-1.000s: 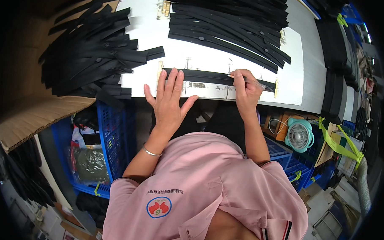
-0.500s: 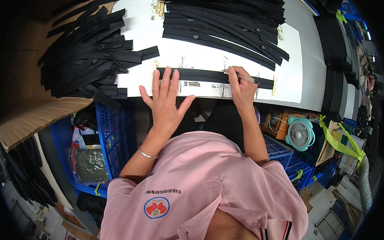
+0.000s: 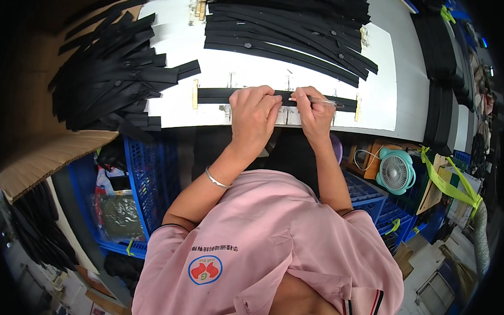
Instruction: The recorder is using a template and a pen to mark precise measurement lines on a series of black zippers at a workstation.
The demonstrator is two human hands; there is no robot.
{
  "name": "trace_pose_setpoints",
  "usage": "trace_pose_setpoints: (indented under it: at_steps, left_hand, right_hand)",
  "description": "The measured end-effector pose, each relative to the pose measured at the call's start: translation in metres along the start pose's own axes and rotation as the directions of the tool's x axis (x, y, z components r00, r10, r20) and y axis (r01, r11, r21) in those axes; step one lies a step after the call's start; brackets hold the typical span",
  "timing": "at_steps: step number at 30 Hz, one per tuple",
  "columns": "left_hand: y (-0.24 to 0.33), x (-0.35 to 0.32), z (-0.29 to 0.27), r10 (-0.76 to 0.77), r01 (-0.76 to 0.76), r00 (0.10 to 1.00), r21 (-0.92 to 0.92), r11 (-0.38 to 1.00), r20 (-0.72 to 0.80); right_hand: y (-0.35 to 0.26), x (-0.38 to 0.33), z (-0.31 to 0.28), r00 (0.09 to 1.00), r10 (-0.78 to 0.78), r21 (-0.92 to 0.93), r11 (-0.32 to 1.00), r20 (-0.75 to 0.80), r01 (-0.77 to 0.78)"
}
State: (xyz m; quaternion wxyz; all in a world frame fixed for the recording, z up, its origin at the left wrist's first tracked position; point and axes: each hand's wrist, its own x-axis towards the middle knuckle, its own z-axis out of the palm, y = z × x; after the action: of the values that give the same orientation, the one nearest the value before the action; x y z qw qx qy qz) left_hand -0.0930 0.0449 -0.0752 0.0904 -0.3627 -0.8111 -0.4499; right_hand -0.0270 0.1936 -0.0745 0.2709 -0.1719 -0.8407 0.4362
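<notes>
Black fabric strip (image 3: 212, 95) lies along the near edge of the bench (image 3: 412, 107), on a white board (image 3: 380, 101). The right hand's (image 3: 316, 118) fingers grip a slim pen (image 3: 327, 102), tip at the strip; the left hand's (image 3: 252, 116) fingers curl over it just beside, whether pinching I cannot tell. Tan pieces (image 3: 358, 107) flank its ends; other strips (image 3: 284, 33) lie toward the far edge, more heaped at the left.

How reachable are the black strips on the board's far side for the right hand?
Likely yes: only white board lies between right hand and black strips, though it holds a pen.
</notes>
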Motion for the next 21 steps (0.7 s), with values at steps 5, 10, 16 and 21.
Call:
trace_pose_setpoints:
  at_steps: [5, 10, 16, 21]
  left_hand:
    - [-0.001, 0.000, 0.002, 0.010, -0.010, 1.000, 0.017, 1.000, -0.014]
    - [0.001, 0.000, 0.004, 0.017, -0.017, 1.000, 0.026, 1.000, -0.020]
    - [0.001, 0.000, 0.001, 0.000, -0.001, 1.000, 0.055, 0.998, 0.012]
    - [0.005, 0.002, 0.000, 0.000, -0.002, 0.999, 0.077, 0.997, 0.034]
  right_hand:
    - [0.003, 0.002, -0.002, 0.991, -0.128, -0.026, 0.991, 0.049, 0.129]
    - [0.004, 0.003, -0.003, 0.970, -0.233, -0.105, 0.965, 0.064, 0.238]
    - [0.000, -0.006, -0.025, 0.986, -0.162, 0.044, 0.986, 0.043, 0.160]
    - [0.020, -0.002, -0.079, 0.972, 0.173, 0.124, 0.980, -0.157, -0.154]
